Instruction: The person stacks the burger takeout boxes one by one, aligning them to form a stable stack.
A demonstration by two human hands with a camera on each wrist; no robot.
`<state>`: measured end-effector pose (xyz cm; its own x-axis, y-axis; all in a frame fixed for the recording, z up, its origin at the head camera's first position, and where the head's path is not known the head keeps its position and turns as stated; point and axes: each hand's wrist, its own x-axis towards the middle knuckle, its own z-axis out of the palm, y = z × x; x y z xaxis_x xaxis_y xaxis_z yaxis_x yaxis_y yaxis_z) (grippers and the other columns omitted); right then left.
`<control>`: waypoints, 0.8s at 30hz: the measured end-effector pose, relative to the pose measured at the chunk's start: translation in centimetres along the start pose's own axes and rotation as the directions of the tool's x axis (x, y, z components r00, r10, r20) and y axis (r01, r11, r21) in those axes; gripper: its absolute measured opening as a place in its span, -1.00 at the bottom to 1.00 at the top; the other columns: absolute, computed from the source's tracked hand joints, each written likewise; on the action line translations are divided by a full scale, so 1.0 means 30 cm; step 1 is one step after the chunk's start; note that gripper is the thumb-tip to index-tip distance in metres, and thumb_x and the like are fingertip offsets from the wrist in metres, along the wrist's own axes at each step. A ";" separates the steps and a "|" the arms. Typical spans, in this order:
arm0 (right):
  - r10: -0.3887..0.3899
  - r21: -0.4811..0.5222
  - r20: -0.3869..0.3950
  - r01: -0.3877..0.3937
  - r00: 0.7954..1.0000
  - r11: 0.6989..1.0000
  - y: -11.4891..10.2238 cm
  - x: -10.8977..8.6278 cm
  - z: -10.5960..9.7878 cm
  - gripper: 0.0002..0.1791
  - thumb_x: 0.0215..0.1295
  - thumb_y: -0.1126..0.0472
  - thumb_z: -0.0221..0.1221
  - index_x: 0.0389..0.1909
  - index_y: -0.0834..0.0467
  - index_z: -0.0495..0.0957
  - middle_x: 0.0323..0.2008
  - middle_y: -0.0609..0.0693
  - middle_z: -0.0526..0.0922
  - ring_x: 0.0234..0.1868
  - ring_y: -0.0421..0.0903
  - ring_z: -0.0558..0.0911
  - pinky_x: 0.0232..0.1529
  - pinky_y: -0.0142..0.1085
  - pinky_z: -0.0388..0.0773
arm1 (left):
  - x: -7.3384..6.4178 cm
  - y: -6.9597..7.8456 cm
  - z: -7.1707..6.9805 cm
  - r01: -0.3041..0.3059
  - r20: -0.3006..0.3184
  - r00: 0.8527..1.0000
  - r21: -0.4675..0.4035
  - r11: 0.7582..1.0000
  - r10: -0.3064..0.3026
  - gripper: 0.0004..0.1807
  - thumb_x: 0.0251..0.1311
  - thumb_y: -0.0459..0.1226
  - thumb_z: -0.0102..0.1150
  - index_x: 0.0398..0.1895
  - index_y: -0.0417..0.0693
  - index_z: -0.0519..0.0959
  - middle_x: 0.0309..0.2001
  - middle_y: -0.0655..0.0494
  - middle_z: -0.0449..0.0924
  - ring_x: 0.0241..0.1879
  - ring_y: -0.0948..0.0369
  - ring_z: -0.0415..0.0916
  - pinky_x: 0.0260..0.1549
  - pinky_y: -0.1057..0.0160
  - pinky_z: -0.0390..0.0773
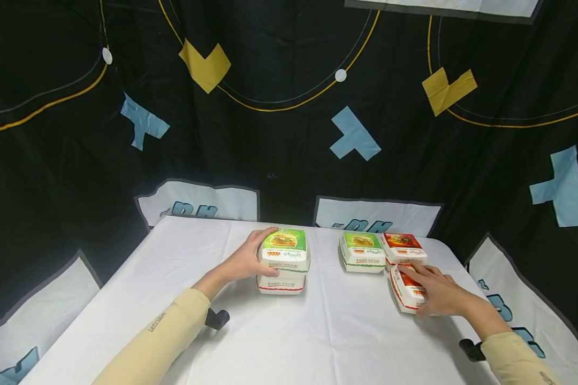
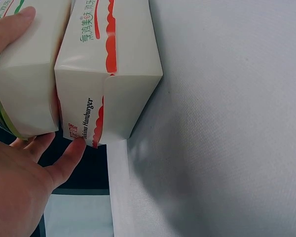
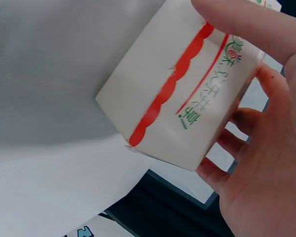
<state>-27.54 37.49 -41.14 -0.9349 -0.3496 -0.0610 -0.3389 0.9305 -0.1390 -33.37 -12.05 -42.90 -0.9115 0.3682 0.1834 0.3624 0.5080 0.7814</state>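
At the centre of the head view, the left hand (image 1: 250,258) gripped a green-topped burger box (image 1: 285,258), thumb on the near side and fingers round the back; in the left wrist view one fingertip also touched the red-trimmed box (image 1: 281,284) directly beneath it. Whether the upper box was resting fully on the lower could not be told. At right of centre, the right hand (image 1: 443,294) held a red-topped box (image 1: 405,291) between its thumb and fingers, the thumb lying across the near wall in the right wrist view; this box stood at an angle in the frame, and whether it was touching the table could not be made out. Just behind it sat a second red-topped box (image 1: 403,249), and to the left of that, close beside it, another green-topped box (image 1: 363,252). Pale yellow sleeves (image 1: 159,337) covered both forearms, with a black wrist mount (image 1: 217,319) showing by the left one. Under everything spread a table (image 1: 289,342) with a white cloth, filling the lower middle of the frame. Beyond rose a black curtain (image 1: 270,155), with yellow hearts (image 1: 204,68) and curved yellow lines across the top, blue shapes (image 1: 355,136) below them, and white lettered panels (image 1: 378,211) along the table's far edge.
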 end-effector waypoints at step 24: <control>0.012 -0.049 -0.115 -0.018 0.993 0.999 0.042 0.012 0.049 0.14 -0.14 -0.15 0.54 0.53 -0.13 0.21 0.48 0.23 0.19 0.36 0.37 0.16 0.12 0.50 0.26 | 0.001 -0.005 0.004 0.005 -0.002 1.000 0.011 1.000 -0.005 0.22 -0.22 0.01 0.65 0.55 0.47 0.09 0.41 0.08 0.16 0.30 0.05 0.30 0.22 -0.12 0.42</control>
<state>-28.15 38.37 -42.78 -0.9449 -0.3234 0.0510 -0.3268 0.9408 -0.0897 -33.43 -12.02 -43.07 -0.9135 0.3643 0.1809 0.3602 0.5179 0.7759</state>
